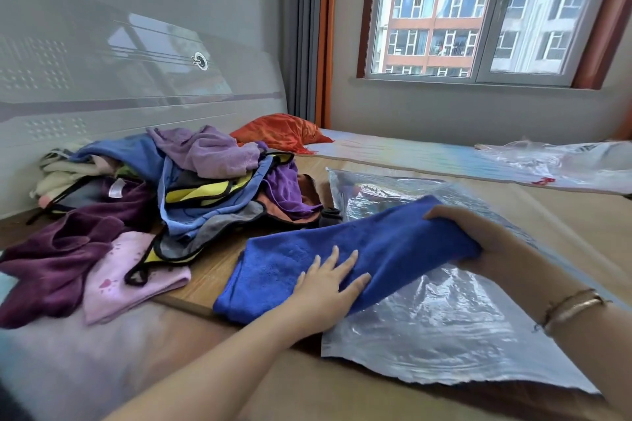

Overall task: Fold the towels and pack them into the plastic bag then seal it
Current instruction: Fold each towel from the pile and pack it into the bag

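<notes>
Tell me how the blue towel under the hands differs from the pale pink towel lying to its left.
The blue towel is deep blue and plain; the pale pink towel bears small darker pink marks. The blue towel is handled, the left hand flat on it and the right hand gripping its end, while the pale pink towel lies untouched. The blue towel partly overlaps the plastic bag; the pale pink towel lies apart from it, partly under the heap. Both look folded.

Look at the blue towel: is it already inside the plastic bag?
No. The blue towel lies on top of the plastic bag, held by the left hand and right hand.
</notes>
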